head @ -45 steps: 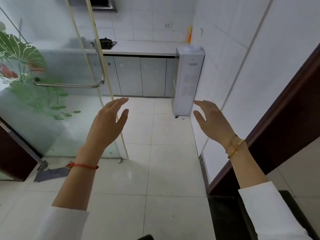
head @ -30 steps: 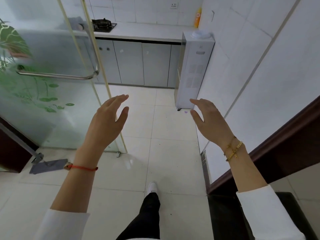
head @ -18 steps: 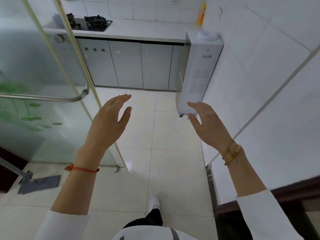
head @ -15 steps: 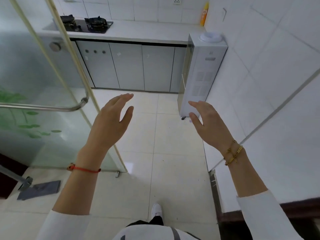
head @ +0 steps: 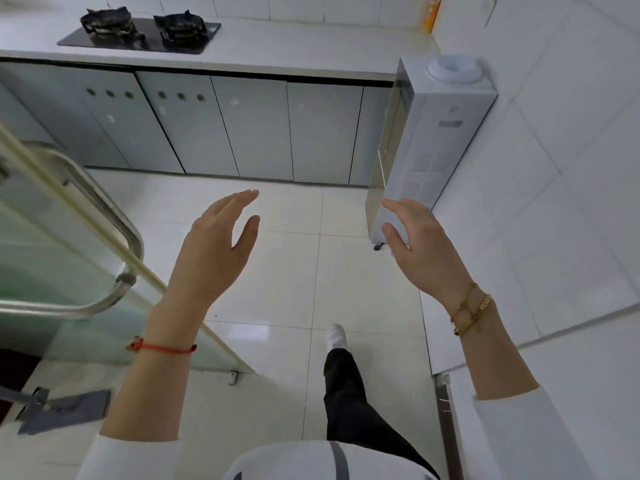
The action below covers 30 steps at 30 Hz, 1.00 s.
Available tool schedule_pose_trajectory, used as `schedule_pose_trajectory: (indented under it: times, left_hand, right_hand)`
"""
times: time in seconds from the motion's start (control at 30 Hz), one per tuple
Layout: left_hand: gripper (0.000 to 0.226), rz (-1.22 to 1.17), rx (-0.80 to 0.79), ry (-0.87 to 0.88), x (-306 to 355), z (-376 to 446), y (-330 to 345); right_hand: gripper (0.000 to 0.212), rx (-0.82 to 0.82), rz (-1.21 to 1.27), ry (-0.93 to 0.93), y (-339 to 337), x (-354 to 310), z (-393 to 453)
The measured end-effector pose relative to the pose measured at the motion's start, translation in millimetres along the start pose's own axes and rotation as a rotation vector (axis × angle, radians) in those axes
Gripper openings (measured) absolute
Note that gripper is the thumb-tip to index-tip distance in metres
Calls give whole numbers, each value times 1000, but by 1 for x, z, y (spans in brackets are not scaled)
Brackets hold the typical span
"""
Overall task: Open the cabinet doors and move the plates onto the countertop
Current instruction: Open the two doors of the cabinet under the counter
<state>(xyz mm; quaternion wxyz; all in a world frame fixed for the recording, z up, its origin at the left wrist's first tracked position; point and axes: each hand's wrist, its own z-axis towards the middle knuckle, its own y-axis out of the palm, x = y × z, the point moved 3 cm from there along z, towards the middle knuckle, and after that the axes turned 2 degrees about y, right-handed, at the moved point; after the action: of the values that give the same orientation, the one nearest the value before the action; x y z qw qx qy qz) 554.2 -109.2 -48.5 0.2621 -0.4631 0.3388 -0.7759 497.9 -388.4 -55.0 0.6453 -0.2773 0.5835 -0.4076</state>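
The left hand (head: 214,247) is held up in the air over the tiled floor (head: 287,278), its grip wide, with fingers nearly straight and nothing in it. The right hand (head: 420,247) is raised at the same height, its grip likewise wide and holding nothing; its fingertips overlap the lower front of the white water dispenser (head: 429,140) in view (whether they touch it cannot be told). A red string is worn on the left wrist and gold bracelets on the right.

The cabinet doors (head: 256,129) are seen closed in a row beneath the front edge of the worktop (head: 294,46), well apart from both hands. The plates are not visible. A two-burner gas stove (head: 142,31) is set at the left end of the worktop, and an orange bottle (head: 431,13) stands at its far right corner, against the wall. The dispenser stands on the floor just beside the right end of the cabinets.

A glass door (head: 52,244) with a metal handle (head: 104,237) is seen at the left. A leg in dark trousers with a white shoe (head: 336,336) is placed on the floor between the arms.
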Motion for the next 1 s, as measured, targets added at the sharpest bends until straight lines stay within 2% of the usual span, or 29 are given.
schedule_pose_trajectory:
  times: [0.23,0.53,0.7,1.0]
  left_hand:
    - [38,31,60,-63,-34,123,26]
    - [39,50,125,-138,-79,284,44]
    - [39,82,151,-199,-114,349,55]
    - [39,116,129,-206,-197,484,87]
  right_hand:
    - [43,-61,28,-66,16,20,151]
    - [44,-61,33,-190,16,24,354]
    - [44,-114,19,-224,39,25,441]
    - [44,-161,32,-230,99,30,595]
